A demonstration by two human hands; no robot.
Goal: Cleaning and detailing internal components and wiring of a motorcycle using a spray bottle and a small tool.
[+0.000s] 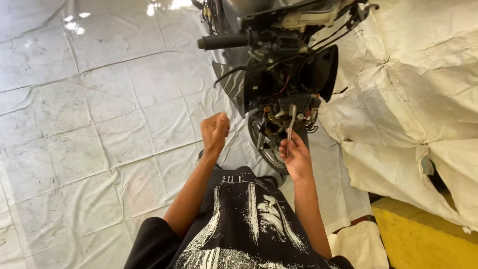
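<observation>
Right hand (297, 158) clamped on wrench (291, 124), fingers wrapped round the lower end of the shank, thumb side toward the scooter (279, 74). Wrench long axis near upright, leaning slightly, head up and away from the grip, reaching into the exposed wiring and fittings (289, 107) below the stripped front of the scooter, just above the front wheel (266, 144). Whether the head is seated on a fastener: cannot tell, the jaw end lost among cables and brackets. Right forearm raised from the torso, wrist straight, hand directly below the work area and touching nothing but the tool. Left hand (214, 130) closed into a loose fist, fingers together, nothing visible inside it; contents, if any, not discernible. Left hand held at similar height, well apart from the wrench, to the left of the wheel and clear of the bodywork. Right hand therefore the nearer to the fittings; left hand free beside the black side panel (239, 87). Handlebar grip (221, 42) projecting leftward above both hands, not touched. Scooter parked on pale sheeting (99, 124) spread over the floor, with more creased sheeting (413, 99) draped along the right side; yellow floor strip (423, 244) showing at the lower right corner. Black printed shirt (249, 224) filling the lower centre.
</observation>
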